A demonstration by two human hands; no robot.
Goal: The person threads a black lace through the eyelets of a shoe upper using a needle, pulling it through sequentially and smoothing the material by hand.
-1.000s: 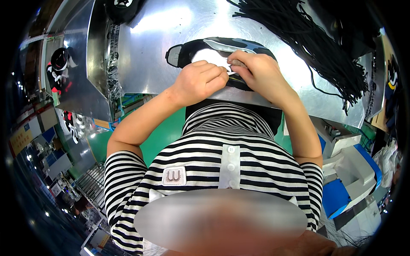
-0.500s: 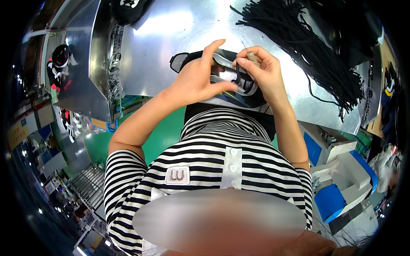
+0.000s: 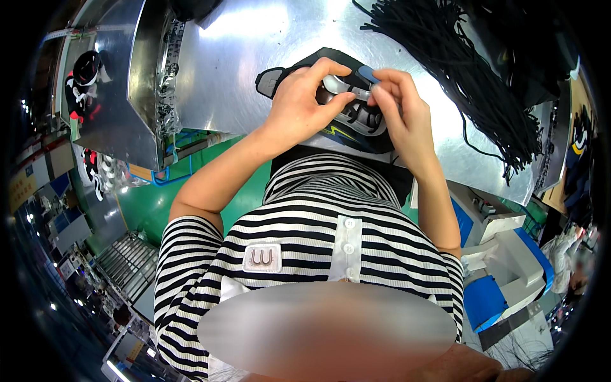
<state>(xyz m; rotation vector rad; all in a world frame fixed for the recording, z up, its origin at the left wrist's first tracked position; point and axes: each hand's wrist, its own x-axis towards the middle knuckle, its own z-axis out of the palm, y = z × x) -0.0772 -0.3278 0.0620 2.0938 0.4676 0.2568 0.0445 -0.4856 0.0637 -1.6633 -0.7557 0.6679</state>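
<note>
A dark shoe upper (image 3: pixel 353 141) with yellow line marks and a grey-lined opening lies on the metal table in front of me. My left hand (image 3: pixel 305 99) is curved over its left part, with thumb and index finger at the pale edge of the opening (image 3: pixel 336 84). My right hand (image 3: pixel 402 108) is at the upper's right part, its fingertips pinched together by the lacing edge. What they hold is hidden. Next to its index finger a small blue piece (image 3: pixel 368 74) shows; its kind is unclear. Inside the opening, grey and black parts (image 3: pixel 364 120) are visible.
A large bundle of black laces (image 3: pixel 464 83) lies on the metal table (image 3: pixel 235 76) at the right. A raised metal panel (image 3: pixel 137 83) stands at the left. White and blue equipment (image 3: pixel 509 274) is at my lower right. Shoe parts (image 3: pixel 86 83) lie at the far left.
The tan-wrapped piece and the black strip at my right hand no longer show. Left thumb and index finger have come closer together on the upper. The blue piece has come into view.
</note>
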